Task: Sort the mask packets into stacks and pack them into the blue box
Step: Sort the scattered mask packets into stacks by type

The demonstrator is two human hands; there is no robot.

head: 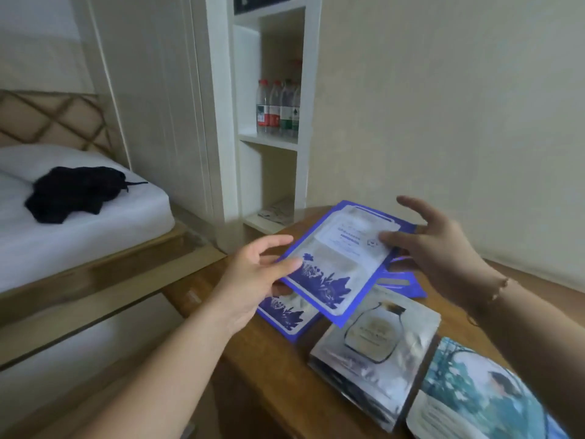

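Blue-bordered mask packet held tilted above the table, likely lifted for sorting by design. Left hand pinching packet's lower left edge, thumb on top, fingers under. Right hand at packet's upper right, fingers spread and loose, thumb touching its face, not clamped. Packet: flat, glossy, white centre, purple-blue flower print, label panel up top. Below packet on table: more blue packets. Right of those: silver bottle-print stack, then teal stack. Blue box not visible.

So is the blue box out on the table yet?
No, the wooden table shows only mask packets, including the blue-bordered packet pinched by the left hand.
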